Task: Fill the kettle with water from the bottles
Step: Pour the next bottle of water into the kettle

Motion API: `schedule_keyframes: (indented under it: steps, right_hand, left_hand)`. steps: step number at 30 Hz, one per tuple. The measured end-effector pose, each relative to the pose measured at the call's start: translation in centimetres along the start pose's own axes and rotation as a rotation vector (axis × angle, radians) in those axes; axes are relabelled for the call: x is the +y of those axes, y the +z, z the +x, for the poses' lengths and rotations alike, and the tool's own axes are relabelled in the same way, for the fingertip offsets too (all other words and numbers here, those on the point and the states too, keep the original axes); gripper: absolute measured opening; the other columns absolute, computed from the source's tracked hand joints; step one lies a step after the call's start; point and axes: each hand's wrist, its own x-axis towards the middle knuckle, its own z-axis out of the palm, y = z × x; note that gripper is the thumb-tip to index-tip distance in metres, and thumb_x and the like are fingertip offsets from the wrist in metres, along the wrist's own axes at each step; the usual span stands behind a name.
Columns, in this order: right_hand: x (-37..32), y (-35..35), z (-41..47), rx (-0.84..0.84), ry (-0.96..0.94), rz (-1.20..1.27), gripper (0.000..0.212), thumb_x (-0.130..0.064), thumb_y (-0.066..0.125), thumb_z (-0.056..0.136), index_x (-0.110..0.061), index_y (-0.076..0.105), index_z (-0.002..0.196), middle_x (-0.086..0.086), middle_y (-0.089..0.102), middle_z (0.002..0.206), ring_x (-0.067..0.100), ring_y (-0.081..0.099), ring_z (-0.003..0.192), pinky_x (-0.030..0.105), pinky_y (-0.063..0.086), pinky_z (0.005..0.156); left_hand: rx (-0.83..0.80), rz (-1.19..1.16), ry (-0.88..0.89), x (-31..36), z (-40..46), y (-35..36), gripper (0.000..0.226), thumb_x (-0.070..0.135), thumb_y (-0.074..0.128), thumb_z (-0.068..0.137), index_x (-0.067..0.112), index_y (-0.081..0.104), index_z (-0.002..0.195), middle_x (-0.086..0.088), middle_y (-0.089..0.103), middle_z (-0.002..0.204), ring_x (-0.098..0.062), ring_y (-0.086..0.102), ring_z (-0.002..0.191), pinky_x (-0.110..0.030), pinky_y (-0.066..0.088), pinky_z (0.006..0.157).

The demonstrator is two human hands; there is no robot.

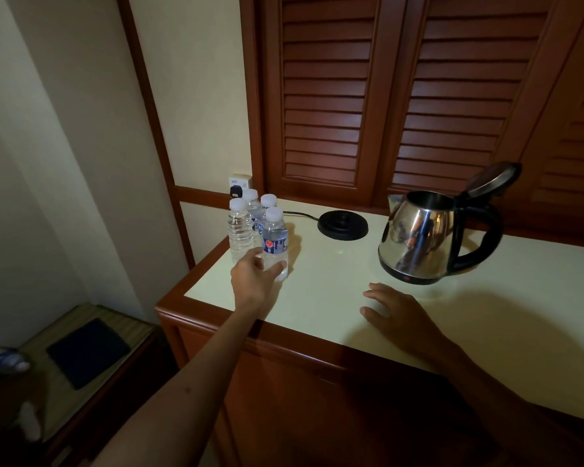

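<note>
Left hand (255,278) stretched forward over the near left corner of the counter (317,291), fingers and thumb curled around the lower part of the nearest bottle (274,242), thumb on its right side, touching the clear plastic below the blue label. White cap on this bottle, upright, water inside. Just behind and to the left of the left hand, three more bottles (240,227) with white caps, standing close together in a small group, one of them without visible label. Right hand (397,313) lying low over the counter near its front edge, fingers spread and relaxed, nothing in it; cannot tell whether the palm really touches the surface. Just beyond the right hand, a little to its right, the steel kettle (418,241) standing directly on the counter, lid (494,180) tipped up and back, mouth open, black handle (482,230) turned away to the right, spout to the left. Between the two hands and farther back, the round black base (343,225) of the kettle, apart from the kettle, with a black cord (297,214) running left toward the wall socket (238,187) behind the bottles. Behind the counter, dark wooden louvred doors (402,96). Far below and to the left of the left arm, a low bench (91,348) with a dark flat thing on it, too dim to name.
</note>
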Motion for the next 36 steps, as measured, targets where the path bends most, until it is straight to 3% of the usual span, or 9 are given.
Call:
schedule_keyframes:
  steps: [6,12,16,20,22,25,30,34,36]
  right_hand:
    - [-0.4,-0.1,-0.3,0.001,0.014,-0.006,0.05,-0.053,0.052,0.088,-0.026,0.057,0.13,-0.009,0.046,0.145,0.011,0.044,0.131,0.035,0.034,0.112]
    - [-0.7,0.0,-0.3,-0.002,0.014,-0.029,0.046,-0.048,0.053,0.093,-0.025,0.055,0.132,-0.008,0.044,0.148,0.012,0.041,0.134,0.035,0.03,0.113]
    - [-0.6,-0.1,-0.3,-0.008,0.022,-0.04,0.048,-0.051,0.052,0.092,-0.026,0.054,0.133,-0.007,0.042,0.149,0.012,0.038,0.137,0.038,0.03,0.115]
    - [-0.6,-0.2,-0.4,-0.003,0.046,-0.068,0.048,-0.05,0.052,0.092,-0.026,0.053,0.134,-0.009,0.04,0.151,0.011,0.036,0.138,0.036,0.028,0.115]
    - [-0.6,-0.2,-0.4,-0.004,0.044,-0.069,0.049,-0.052,0.052,0.092,-0.027,0.053,0.134,-0.009,0.04,0.151,0.01,0.035,0.138,0.036,0.027,0.115]
    - [-0.4,-0.2,-0.3,-0.004,0.037,-0.053,0.048,-0.052,0.055,0.09,-0.027,0.055,0.132,-0.007,0.044,0.148,0.011,0.038,0.136,0.036,0.03,0.115]
    - [-1.2,-1.2,0.3,0.105,0.053,0.148,0.042,-0.036,0.065,0.089,-0.019,0.061,0.127,-0.002,0.059,0.134,0.003,0.051,0.115,0.022,0.036,0.099]
    - [-4.2,-3.5,2.3,0.283,-0.061,0.239,0.032,-0.022,0.061,0.093,-0.008,0.062,0.122,0.005,0.069,0.107,0.009,0.063,0.091,0.036,0.055,0.085]
    - [-6.6,-5.3,3.4,0.342,-0.082,0.279,0.029,-0.023,0.058,0.094,-0.009,0.063,0.119,-0.005,0.067,0.087,0.003,0.062,0.079,0.027,0.055,0.074]
  left_hand:
    - [-0.128,-0.089,0.028,0.7,-0.9,1.5,0.057,0.023,0.08,0.083,0.01,0.059,0.134,-0.005,0.067,0.115,-0.015,0.061,0.096,-0.02,0.047,0.078]
    - [-0.267,-0.153,0.114,1.4,-2.0,3.0,0.035,0.017,0.082,0.081,0.025,0.059,0.106,0.013,0.065,0.089,-0.004,0.062,0.082,-0.012,0.049,0.07]
    - [-0.39,-0.14,0.171,1.7,-2.0,4.6,0.042,0.024,0.084,0.079,0.02,0.06,0.114,0.007,0.067,0.11,-0.007,0.061,0.103,-0.015,0.048,0.082]
    - [-0.512,-0.2,0.168,1.3,-2.1,5.5,0.059,0.02,0.086,0.077,0.028,0.052,0.124,0.004,0.072,0.115,-0.01,0.07,0.101,-0.033,0.06,0.087]
    - [-0.53,-0.188,0.198,1.3,-2.1,5.4,0.066,0.02,0.086,0.076,0.032,0.05,0.131,0.008,0.071,0.114,-0.01,0.069,0.101,-0.03,0.059,0.088]
    - [-0.54,-0.146,0.264,1.3,-2.2,5.3,0.059,0.023,0.087,0.075,0.027,0.059,0.127,0.011,0.072,0.11,-0.006,0.068,0.098,-0.026,0.056,0.088]
    - [-0.554,-0.182,0.279,1.3,-2.4,5.2,0.057,0.018,0.088,0.074,0.022,0.062,0.124,0.009,0.073,0.107,-0.003,0.069,0.095,-0.018,0.055,0.084]
    - [-0.582,-0.241,0.253,1.3,-2.3,5.2,0.06,0.01,0.086,0.074,0.019,0.061,0.127,0.003,0.076,0.104,-0.011,0.073,0.094,-0.023,0.058,0.084]
    - [-0.593,-0.273,0.24,1.2,-2.2,5.2,0.06,0.006,0.086,0.074,0.018,0.062,0.128,0.002,0.077,0.104,-0.013,0.074,0.094,-0.023,0.058,0.082]
